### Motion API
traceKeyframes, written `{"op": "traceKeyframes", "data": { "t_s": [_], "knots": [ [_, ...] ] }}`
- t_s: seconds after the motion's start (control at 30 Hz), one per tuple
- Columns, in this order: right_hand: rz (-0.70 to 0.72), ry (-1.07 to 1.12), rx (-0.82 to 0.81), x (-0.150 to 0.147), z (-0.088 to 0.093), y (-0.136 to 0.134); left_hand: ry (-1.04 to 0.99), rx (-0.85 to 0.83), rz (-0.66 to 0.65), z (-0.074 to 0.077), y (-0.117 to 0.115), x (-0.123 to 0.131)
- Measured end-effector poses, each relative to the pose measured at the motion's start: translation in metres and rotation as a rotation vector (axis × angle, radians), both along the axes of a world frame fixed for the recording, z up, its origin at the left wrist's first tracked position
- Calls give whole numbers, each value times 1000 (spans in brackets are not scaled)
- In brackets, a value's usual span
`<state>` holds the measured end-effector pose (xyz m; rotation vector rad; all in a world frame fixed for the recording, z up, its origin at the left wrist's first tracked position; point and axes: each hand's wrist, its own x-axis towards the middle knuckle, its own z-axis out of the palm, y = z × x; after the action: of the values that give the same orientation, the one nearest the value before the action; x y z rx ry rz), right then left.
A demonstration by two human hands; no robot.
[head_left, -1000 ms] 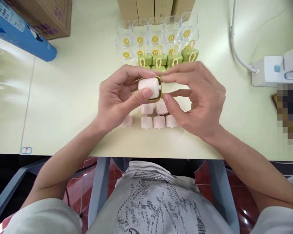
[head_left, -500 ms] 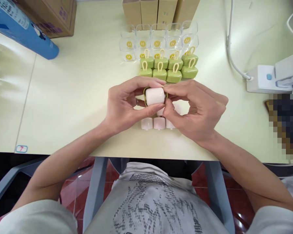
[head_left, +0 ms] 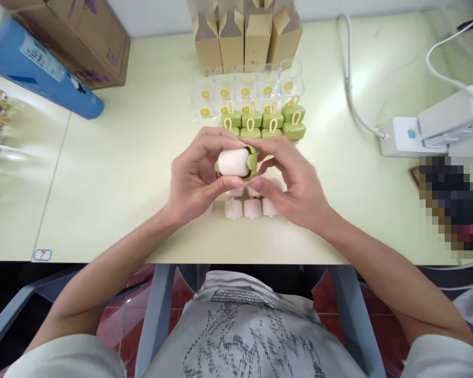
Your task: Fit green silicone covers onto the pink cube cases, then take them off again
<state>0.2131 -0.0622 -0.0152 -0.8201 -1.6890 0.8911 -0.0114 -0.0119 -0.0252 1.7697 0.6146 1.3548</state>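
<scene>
Just above the table, both of my hands hold a small white rounded piece (head_left: pixel 233 162) lying on its side, with a green cover (head_left: pixel 253 160) around part of it. My left hand (head_left: pixel 193 178) grips the left end between thumb and fingers. At the right end, my right hand (head_left: pixel 295 181) has its thumb and fingertips on the green cover. Several pale pink-white pieces (head_left: pixel 253 208) stand in rows below the hands, partly hidden by them. Beyond the hands sit several green caps (head_left: pixel 273 118) with cream loops.
Behind the caps stand several clear cups (head_left: pixel 245 90) with yellow H labels, and open cardboard boxes (head_left: pixel 232 42). A blue bottle (head_left: pixel 59 71) and a large carton (head_left: pixel 98 47) are at the left. To the right lie a white power strip (head_left: pixel 402 136) and its cable.
The view has shifted, showing more of the boxes at the back. In my hands the piece has turned, and more of the green cover shows at its right end. My right fingers have changed their hold.
</scene>
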Motion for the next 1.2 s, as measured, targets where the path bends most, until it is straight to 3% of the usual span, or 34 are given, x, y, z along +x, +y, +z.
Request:
{"op": "traceKeyframes", "data": {
  "t_s": [0.1, 0.23, 0.43, 0.57, 0.7, 0.83, 1.0, 1.2],
  "knots": [
    [58, -25, -98, 1, -2, 0, 8, -6, -6, -6, -5, 2],
    [-33, 63, -175, 2, 0, -2, 83, 30, -17, -6, -13, 3],
    [-213, 223, -97, 12, -1, 9, 289, 241, 98, 23, -14, -12],
    [-300, 20, 21, 21, -2, 15, 372, 217, 219, 34, 15, -42],
    [-282, -189, 65, 27, 3, 19, 671, 18, -2, 38, 45, -81],
    [-107, -489, 77, 19, 15, 33, 862, -151, -134, 38, 55, -96],
    [1, -779, 73, -14, 24, 52, 766, -187, -165, 27, 56, -88],
    [-59, -917, 40, -36, 21, 63, 610, -187, -162, 19, 55, -85]
  ]
}}
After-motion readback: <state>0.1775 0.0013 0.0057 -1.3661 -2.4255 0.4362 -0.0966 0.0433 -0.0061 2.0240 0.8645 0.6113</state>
